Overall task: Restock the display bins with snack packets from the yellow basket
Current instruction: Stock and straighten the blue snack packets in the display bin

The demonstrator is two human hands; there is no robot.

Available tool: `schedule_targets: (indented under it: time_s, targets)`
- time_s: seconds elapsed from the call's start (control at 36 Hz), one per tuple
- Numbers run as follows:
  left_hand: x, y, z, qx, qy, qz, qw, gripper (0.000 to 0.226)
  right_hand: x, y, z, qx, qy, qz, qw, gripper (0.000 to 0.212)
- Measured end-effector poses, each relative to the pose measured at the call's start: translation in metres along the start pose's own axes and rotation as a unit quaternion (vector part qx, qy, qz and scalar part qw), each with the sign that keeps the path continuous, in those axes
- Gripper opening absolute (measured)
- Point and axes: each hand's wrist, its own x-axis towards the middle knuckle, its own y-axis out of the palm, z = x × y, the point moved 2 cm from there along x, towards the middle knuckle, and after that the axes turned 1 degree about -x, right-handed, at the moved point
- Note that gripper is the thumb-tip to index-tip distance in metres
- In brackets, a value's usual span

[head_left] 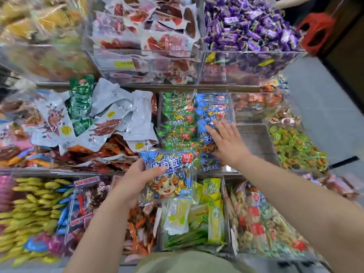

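**Operator:** Report the state of my hands.

**Guide:** Your left hand (136, 180) grasps a blue snack packet (169, 174) printed with a cartoon ox. The thumb lies across the packet's front and the fingers sit behind its left edge. Your right hand (226, 142) is released: fingers spread, palm down, holding nothing.

**Operator:** Where is the packet in relation to the middle display bin?

**Guide:** Take the middle display bin (231, 107) as your landmark, the clear bin on the centre shelf. The held packet hangs just in front of the bin's near edge, above the lower shelf, and is not inside any bin. Your right hand hovers over the bin's right half, above the blue packets (211, 109) stacked there. Contact between hand and stack cannot be determined. The bin's left half holds green packets (177, 119) of the same kind.

**Operator:** What surrounds that bin?

**Guide:** To its left lies a loose heap of silver-white pouches (118, 115). To its right is a bare tray (256, 142), then a bin of green-wrapped sweets (295, 146). Behind and above it stand a bin of red meat packets (157, 36) and a bin of purple candies (250, 24). In front and below, yellow-green packets (212, 209) sit directly under your held packet.
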Motion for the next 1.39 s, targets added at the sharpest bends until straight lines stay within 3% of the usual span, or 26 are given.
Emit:
schedule_targets:
  time_s: [0.28, 0.42, 0.61, 0.67, 0.72, 0.78, 0.83, 0.89, 0.92, 0.94, 1.0, 1.06, 1.22, 1.31, 1.39]
  targets:
    - [0.009, 0.003, 0.001, 0.011, -0.011, -0.008, 1.0, 0.07, 0.03, 0.009, -0.004, -0.073, 0.014, 0.01, 0.997, 0.085]
    - [0.011, 0.008, -0.007, 0.017, 0.002, 0.006, 1.0, 0.05, 0.04, 0.01, -0.004, -0.065, 0.026, 0.056, 0.996, 0.085]
    - [0.008, 0.028, -0.015, 0.016, 0.029, 0.014, 0.999, 0.044, 0.032, 0.0, -0.002, -0.011, 0.012, 0.133, 0.991, 0.099]
    - [0.009, 0.031, -0.013, 0.034, 0.021, 0.005, 0.999, 0.053, 0.019, -0.009, -0.001, 0.046, 0.007, 0.123, 0.991, 0.107]
    - [0.009, 0.032, -0.009, 0.047, 0.014, 0.004, 0.999, 0.063, 0.001, -0.021, 0.001, 0.139, 0.023, 0.061, 0.988, 0.101]
    - [0.008, 0.034, -0.006, 0.062, 0.014, 0.01, 0.998, 0.064, -0.021, -0.037, 0.004, 0.264, 0.056, -0.069, 0.96, 0.078]
    - [0.007, 0.037, -0.002, 0.06, 0.018, 0.011, 0.998, 0.061, -0.046, -0.049, 0.009, 0.406, 0.103, -0.183, 0.889, 0.046]
    - [0.007, 0.042, 0.001, 0.062, 0.022, 0.011, 0.998, 0.055, -0.066, -0.058, 0.021, 0.562, 0.128, -0.153, 0.803, 0.029]
    - [0.008, 0.045, 0.003, 0.066, 0.021, 0.013, 0.998, 0.054, -0.073, -0.06, 0.028, 0.628, 0.124, -0.091, 0.763, 0.028]
    - [0.009, 0.048, 0.004, 0.071, 0.02, 0.017, 0.997, 0.056, -0.078, -0.061, 0.034, 0.653, 0.11, -0.028, 0.749, 0.032]
    - [0.01, 0.056, 0.005, 0.078, 0.02, 0.029, 0.996, 0.068, -0.084, -0.06, 0.039, 0.593, 0.075, 0.048, 0.801, 0.043]
    - [0.012, 0.062, 0.006, 0.103, 0.02, 0.013, 0.994, 0.073, -0.085, -0.058, 0.036, 0.535, 0.079, 0.061, 0.839, 0.045]
    - [0.014, 0.065, 0.017, 0.198, 0.03, -0.033, 0.979, 0.031, -0.095, -0.06, 0.015, 0.504, 0.075, 0.122, 0.851, 0.036]
    - [0.01, 0.055, 0.022, 0.207, 0.022, -0.054, 0.977, 0.041, -0.097, -0.07, -0.008, 0.48, 0.095, 0.094, 0.867, 0.035]
    - [0.005, 0.042, 0.024, 0.175, 0.017, -0.056, 0.983, 0.077, -0.094, -0.083, -0.034, 0.462, 0.137, 0.046, 0.875, 0.035]
